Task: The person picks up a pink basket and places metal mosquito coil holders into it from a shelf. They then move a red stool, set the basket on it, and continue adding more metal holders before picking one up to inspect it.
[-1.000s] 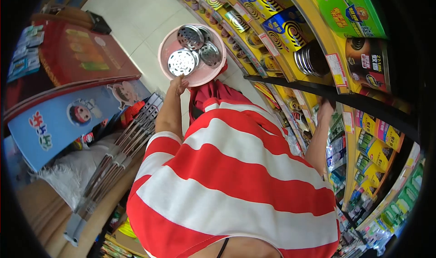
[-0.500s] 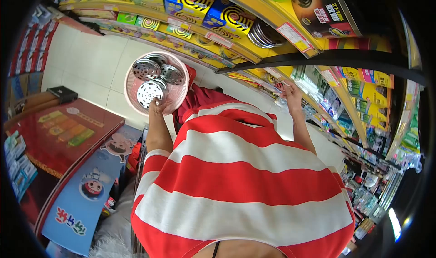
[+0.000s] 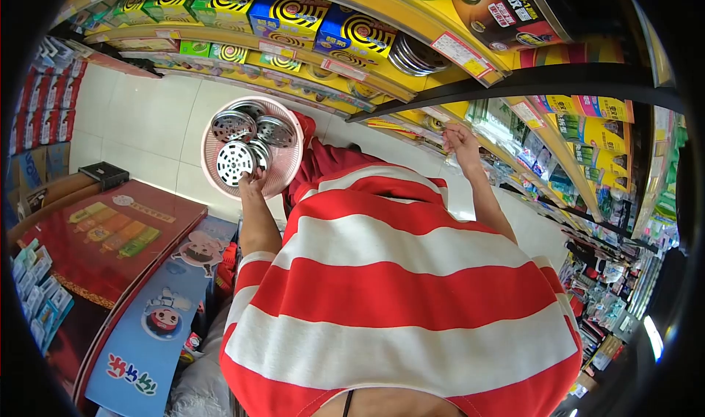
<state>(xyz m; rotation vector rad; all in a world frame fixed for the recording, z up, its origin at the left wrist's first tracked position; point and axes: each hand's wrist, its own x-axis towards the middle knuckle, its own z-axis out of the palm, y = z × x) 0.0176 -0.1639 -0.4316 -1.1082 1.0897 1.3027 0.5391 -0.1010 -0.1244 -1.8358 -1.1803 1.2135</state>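
My left hand [image 3: 253,183] is closed on the near edge of a shiny round mosquito coil holder [image 3: 235,163] with a slotted lid. That holder is tilted up inside a pink plastic basket [image 3: 211,173]. Several similar metal holders [image 3: 275,131] lie in the basket, overlapping one another. Out to the right, my right hand [image 3: 462,146] hangs beside the shelving with loosely bent fingers, and nothing shows in it. It is apart from the basket.
Yellow shelves carry mosquito coil boxes [image 3: 290,16] and a stack of metal holders [image 3: 416,55]. A dark shelf upright [image 3: 514,92] crosses at right. Left stand a dark red box [image 3: 110,226] and a blue panel [image 3: 139,336]. Pale tiled floor [image 3: 147,112] lies beyond the basket.
The mosquito coil holder in my left hand has tipped so its slotted lid shows more fully. My right hand has shifted slightly left, its fingers bent. The view has turned slightly.
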